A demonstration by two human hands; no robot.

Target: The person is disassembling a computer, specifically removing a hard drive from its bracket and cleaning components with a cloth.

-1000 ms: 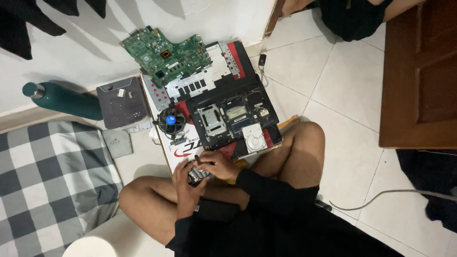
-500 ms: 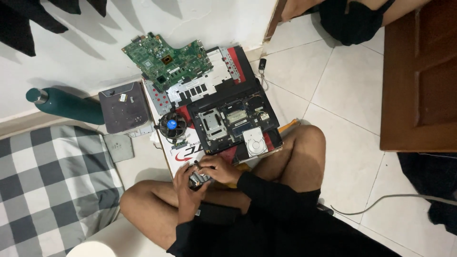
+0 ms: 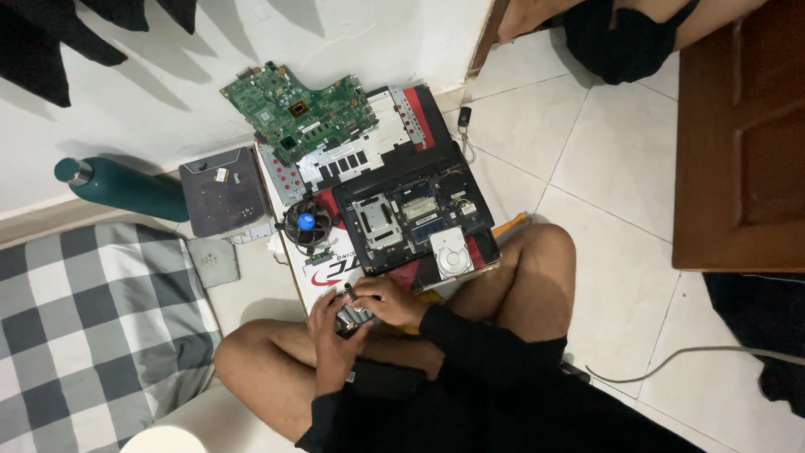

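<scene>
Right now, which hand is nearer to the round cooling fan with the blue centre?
Left. The left hand lies just below the cooling fan; the right hand is further off to the fan's lower right. Both hold a small metal part.

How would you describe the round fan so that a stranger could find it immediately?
Start at the opened black laptop base on the floor before the seated person. Beside its left edge lies the fan: the only round black part, blue-centred, unlike the flat green circuit board farther up.
</scene>
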